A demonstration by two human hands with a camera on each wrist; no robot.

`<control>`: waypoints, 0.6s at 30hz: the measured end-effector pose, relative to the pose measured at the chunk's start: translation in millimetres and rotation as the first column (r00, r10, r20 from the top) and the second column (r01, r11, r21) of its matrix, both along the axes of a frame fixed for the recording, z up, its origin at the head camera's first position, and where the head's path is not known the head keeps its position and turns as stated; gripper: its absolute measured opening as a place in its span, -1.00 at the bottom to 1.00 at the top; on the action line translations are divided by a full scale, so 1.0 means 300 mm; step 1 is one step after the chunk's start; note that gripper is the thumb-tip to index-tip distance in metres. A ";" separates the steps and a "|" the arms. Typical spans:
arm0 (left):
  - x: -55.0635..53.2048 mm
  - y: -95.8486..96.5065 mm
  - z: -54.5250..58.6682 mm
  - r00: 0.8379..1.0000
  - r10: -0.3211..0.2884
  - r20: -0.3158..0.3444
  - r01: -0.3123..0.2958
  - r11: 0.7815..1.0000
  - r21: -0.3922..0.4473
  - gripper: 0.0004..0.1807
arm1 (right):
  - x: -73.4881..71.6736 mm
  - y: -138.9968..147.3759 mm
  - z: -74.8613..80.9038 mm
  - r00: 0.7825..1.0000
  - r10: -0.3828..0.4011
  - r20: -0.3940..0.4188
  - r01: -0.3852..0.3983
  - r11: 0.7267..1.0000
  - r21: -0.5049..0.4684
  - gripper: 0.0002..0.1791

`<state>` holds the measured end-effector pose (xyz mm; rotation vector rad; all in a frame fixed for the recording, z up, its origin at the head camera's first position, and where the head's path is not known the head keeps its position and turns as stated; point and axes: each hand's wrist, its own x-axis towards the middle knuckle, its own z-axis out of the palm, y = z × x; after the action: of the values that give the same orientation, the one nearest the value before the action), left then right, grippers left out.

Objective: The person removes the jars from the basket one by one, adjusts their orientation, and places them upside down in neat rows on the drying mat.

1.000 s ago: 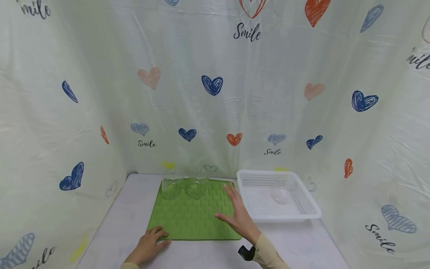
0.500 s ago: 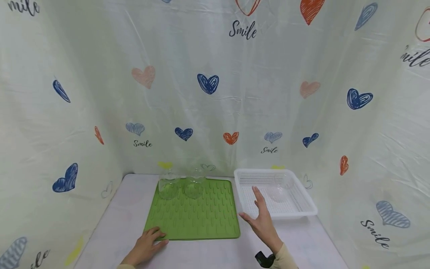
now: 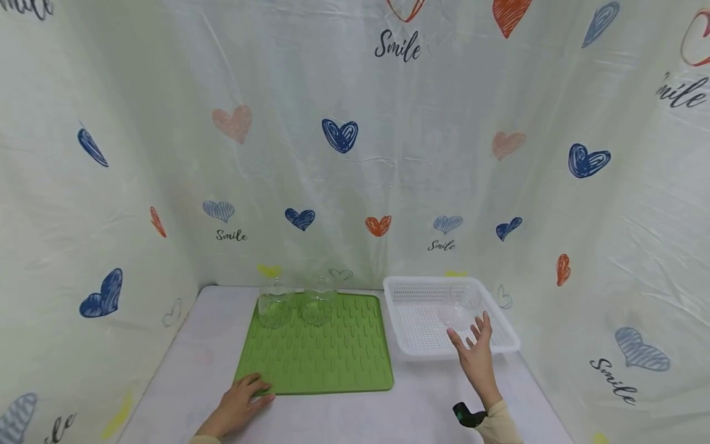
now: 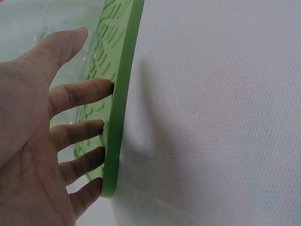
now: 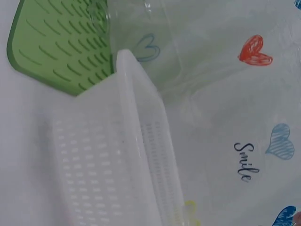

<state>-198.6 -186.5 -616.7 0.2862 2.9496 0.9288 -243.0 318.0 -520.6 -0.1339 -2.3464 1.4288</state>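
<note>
My left hand rests with its fingertips on the front left corner of a green ribbed mat; its fingers are spread. Toward the mat's back left stand two clear glass vessels, a left one and a right one, side by side. My right hand hovers at the front rim of a white perforated basket, thumb and fingers spread, holding nothing. Inside the basket, beyond those fingers, is another clear vessel, its outline faint and partly covered by the hand.
A white-covered table carries the mat on the left and the basket on the right. Behind and at both sides hangs a pale curtain printed with hearts and "Smile". The basket's near wall stands close to the right wrist camera.
My right hand has travelled right, from above the mat's right side to the basket's front rim. The left hand stays on the mat corner. The head view has shifted slightly.
</note>
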 end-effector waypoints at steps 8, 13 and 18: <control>0.004 -0.006 -0.009 1.000 0.004 0.000 -0.004 1.000 0.015 -0.60 | -0.061 0.098 -0.016 0.994 -0.101 0.050 0.106 0.990 -0.093 0.21; 0.004 -0.005 0.003 0.999 0.004 0.033 -0.005 1.000 0.016 -0.59 | -0.106 0.135 -0.018 0.979 -0.156 0.133 0.170 0.980 -0.103 0.24; 0.001 -0.007 0.006 0.999 -0.012 0.046 0.011 1.000 0.014 -0.58 | -0.162 0.151 -0.004 0.969 -0.152 0.195 0.172 0.981 -0.092 0.30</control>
<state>-198.4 -188.5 -615.0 0.2781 2.8985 0.9410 -291.6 363.2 -521.9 -0.4998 -2.3403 1.5193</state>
